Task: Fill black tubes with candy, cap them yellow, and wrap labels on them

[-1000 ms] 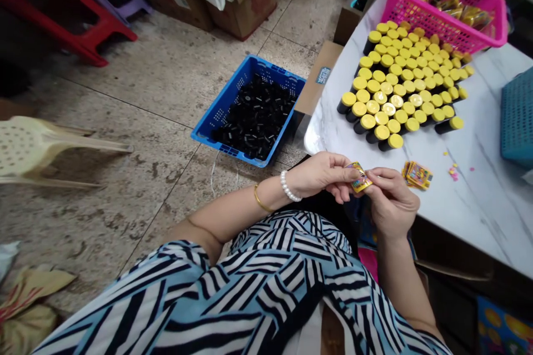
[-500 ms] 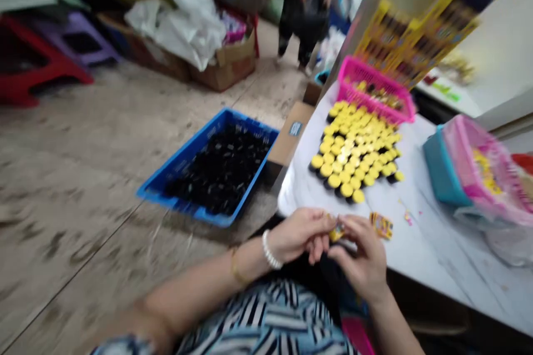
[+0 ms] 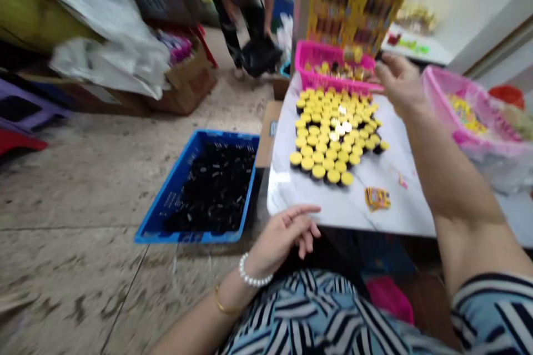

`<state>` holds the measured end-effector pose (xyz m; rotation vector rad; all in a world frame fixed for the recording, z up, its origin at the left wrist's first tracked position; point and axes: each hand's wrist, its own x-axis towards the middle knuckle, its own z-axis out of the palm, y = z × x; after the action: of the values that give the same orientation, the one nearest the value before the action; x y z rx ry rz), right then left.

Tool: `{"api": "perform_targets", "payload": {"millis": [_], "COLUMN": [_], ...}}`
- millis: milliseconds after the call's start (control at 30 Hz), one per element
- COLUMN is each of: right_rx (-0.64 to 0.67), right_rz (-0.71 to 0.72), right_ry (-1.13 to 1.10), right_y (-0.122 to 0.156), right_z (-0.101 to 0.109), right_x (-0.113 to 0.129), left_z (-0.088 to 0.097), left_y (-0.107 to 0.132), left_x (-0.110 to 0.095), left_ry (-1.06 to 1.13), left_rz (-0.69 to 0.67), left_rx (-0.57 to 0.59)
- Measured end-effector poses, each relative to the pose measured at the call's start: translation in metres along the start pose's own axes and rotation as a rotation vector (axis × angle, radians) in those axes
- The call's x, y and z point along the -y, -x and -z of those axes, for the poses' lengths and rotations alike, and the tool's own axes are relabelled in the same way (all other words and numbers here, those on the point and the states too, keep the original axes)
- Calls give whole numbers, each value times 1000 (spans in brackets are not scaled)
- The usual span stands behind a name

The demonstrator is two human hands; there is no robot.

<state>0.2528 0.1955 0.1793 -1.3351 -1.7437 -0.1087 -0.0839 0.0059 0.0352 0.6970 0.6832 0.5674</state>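
My left hand [image 3: 291,231] is at the table's front edge, empty, with its fingers loosely apart and the index finger stretched out. My right hand [image 3: 397,80] reaches out beside the right end of a pink basket [image 3: 333,80]; its fingers look apart, though somewhat blurred. A blurred yellow piece [image 3: 353,54] shows over the basket, apart from the fingertips. Small yellow and dark pieces lie in the basket. In front of it stand many round black pieces with yellow tops [image 3: 328,144], packed close together. Printed yellow cards [image 3: 377,198] lie on the table near me.
A blue crate [image 3: 195,188] full of black parts stands on the floor at left. Yellow display boxes [image 3: 341,11] are stacked behind the basket. A lined pink basket [image 3: 478,105] is at right. Another person [image 3: 245,5] holds a black bag at the back.
My hands were together on a small yellow piece at the table edge. Now they are apart: the right has swung out to the pink basket, the left is empty. The view has turned right.
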Motion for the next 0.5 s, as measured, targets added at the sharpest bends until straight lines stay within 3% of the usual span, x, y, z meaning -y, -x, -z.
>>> {"api": "perform_targets", "payload": {"millis": [33, 67, 167, 200, 300, 400, 500], "right_rx": [137, 174, 141, 176, 90, 9, -30], "right_rz": [-113, -172, -206, -182, -203, -334, -359], "right_ry": [-51, -62, 171, 247, 300, 257, 282], "right_y": [21, 48, 152, 187, 267, 297, 297], "right_z": [6, 14, 41, 48, 51, 38, 32], "right_x": [-2, 2, 31, 40, 46, 34, 26], "left_z": [4, 8, 19, 20, 10, -11, -33], "left_y": [5, 10, 21, 23, 20, 7, -6], "left_x": [0, 2, 11, 15, 22, 23, 21], "left_ry": [-20, -44, -134, -165, -250, -321, -339], "left_rz": [-39, -66, -86, -73, -11, -11, -78], "left_rx": [-51, -103, -204, -205, -102, 33, 57]}}
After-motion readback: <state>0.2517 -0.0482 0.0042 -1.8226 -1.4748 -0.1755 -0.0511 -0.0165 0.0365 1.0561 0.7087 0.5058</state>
